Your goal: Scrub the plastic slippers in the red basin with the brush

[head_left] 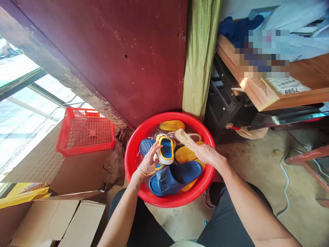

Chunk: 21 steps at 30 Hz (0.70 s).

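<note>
A red plastic basin (132,178) with water stands between my knees. My left hand (149,160) grips a small clog (166,151), yellow and white with a blue inside, holding it above the other footwear. In my right hand (209,156) is a pale scrubbing brush (185,140), its head pointing to the upper left, apart from the clog. Below my hands lies a large dark blue slide sandal (186,173). Around it are a ribbed blue slipper (146,146), a yellow sandal (184,155) and another yellow slipper (172,125) at the far rim.
A red plastic crate (87,137) rests at the left on cardboard, with an open cardboard box (46,219) nearer me. Behind the basin rises a dark red panel (144,61) beside a green curtain (199,61). A wooden table (295,97) stands at the right; a cable (285,185) crosses the floor.
</note>
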{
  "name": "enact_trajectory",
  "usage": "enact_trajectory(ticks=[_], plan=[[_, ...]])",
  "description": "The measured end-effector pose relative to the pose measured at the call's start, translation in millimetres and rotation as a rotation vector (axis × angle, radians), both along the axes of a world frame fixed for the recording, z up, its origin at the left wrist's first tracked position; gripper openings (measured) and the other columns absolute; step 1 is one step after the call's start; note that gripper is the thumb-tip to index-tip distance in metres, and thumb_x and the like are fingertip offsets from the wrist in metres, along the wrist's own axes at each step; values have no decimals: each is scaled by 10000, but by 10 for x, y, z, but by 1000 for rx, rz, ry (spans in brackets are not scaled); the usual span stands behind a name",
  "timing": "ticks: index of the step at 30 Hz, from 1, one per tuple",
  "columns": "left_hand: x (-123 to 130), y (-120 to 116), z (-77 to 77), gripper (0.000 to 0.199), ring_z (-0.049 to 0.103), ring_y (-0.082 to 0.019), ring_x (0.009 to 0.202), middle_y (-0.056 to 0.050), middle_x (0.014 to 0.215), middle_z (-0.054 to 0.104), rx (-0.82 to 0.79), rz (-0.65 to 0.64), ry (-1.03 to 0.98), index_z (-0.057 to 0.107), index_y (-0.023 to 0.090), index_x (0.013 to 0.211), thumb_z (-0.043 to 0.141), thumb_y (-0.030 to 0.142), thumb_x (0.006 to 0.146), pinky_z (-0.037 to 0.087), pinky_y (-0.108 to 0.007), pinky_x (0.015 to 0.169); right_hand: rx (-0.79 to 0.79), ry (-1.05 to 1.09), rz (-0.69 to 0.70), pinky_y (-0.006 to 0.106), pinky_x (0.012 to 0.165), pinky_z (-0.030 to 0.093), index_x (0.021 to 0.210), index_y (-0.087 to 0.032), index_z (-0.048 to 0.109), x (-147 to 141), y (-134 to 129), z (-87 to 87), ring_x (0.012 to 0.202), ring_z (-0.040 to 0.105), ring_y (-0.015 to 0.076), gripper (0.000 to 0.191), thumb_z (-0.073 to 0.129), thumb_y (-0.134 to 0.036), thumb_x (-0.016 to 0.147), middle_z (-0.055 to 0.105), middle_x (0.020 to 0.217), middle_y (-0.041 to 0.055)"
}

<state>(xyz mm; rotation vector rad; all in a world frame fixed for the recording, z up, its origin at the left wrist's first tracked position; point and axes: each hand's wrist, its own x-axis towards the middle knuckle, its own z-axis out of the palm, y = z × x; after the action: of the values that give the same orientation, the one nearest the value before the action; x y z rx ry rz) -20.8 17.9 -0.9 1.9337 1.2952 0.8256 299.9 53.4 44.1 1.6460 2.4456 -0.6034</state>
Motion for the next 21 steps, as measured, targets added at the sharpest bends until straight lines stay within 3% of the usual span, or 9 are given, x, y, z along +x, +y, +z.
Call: enact_trajectory(ticks=[3,6,9,12,16,21], plan=[[-2,122,-102,542,547,-296,1328,-165,1405,587,-167,158,-291,480,218,1379,557,431,887,493,-479,1044,13,114,7,319,856,491,1603,-234,311,-170,-35,14,1039,706,252,631,382,-248,976,748,1167,121],[119,255,-245,626,617,-273,1200,-142,1280,654,-185,385,-377,505,193,1334,623,557,839,504,-436,1006,-87,192,44,290,784,491,1577,-245,368,-347,-66,48,889,728,218,611,395,-246,966,772,1075,90],[217,319,-328,592,646,-249,1080,-107,1205,681,-303,294,-387,566,177,1266,649,555,818,529,-374,920,-217,234,24,249,625,458,1565,-247,382,-434,-94,118,556,656,145,599,389,-240,965,763,845,40],[217,333,-315,500,655,-232,912,-73,1028,709,-395,263,-390,645,151,1125,681,500,769,535,-332,789,-352,275,-28,221,518,401,1576,-227,350,-406,-122,246,417,552,104,603,374,-251,974,699,694,0],[197,349,-261,476,641,-213,820,-48,935,697,-357,402,-505,661,151,1089,699,459,729,521,-308,717,-397,311,-16,220,532,404,1568,-244,374,-257,-201,483,472,566,106,609,407,-267,960,731,799,12],[262,361,-246,544,660,-231,920,-72,1052,701,-203,535,-675,610,176,1202,696,485,763,540,-342,806,-280,301,126,281,758,470,1473,-285,526,-217,-385,568,871,702,206,538,463,-307,940,750,1148,57]])
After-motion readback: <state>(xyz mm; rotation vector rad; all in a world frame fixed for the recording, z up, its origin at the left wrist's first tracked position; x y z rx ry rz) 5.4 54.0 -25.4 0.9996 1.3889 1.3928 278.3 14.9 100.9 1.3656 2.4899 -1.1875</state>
